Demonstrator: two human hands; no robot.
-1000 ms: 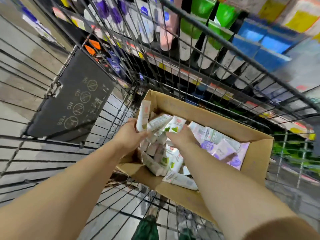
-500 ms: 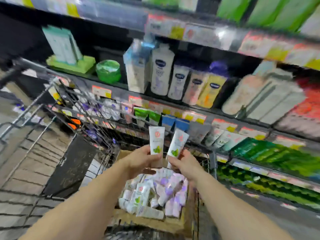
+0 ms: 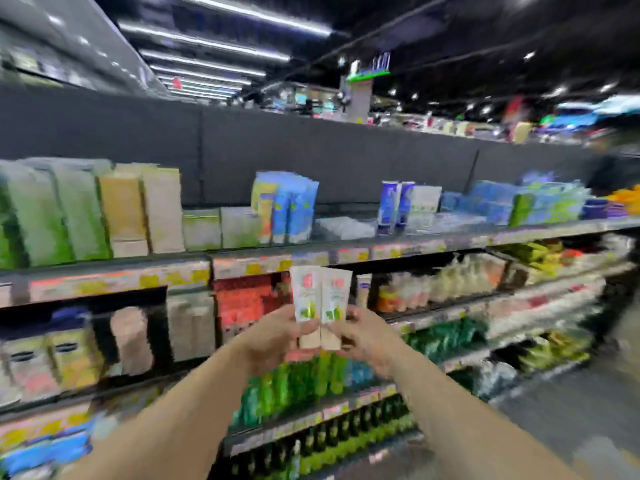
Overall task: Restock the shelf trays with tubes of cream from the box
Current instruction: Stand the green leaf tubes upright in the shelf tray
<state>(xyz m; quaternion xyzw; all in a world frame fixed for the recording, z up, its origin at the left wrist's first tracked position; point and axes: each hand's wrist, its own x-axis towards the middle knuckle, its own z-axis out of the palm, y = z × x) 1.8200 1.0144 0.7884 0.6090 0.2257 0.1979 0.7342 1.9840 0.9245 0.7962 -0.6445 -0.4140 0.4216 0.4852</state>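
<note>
Pretty blurry shot, so take this loosely. The two tubes (image 3: 320,299) look like smooth white plastic with a slight sheen, printed labels in red and green, and matt beige caps at the bottom. The back panel (image 3: 346,157) above the top shelf looks flat matt dark grey. The shelf edge (image 3: 104,268) reads as dark with a dull finish, carrying paper-looking price strips. The boxes (image 3: 145,209) on the top shelf look like matt card. Can't tell the rest.

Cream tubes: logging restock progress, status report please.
Left hand holds one cream tube, right hand another. Both upright, side by side, before the shelves. Nothing in the way.
</note>
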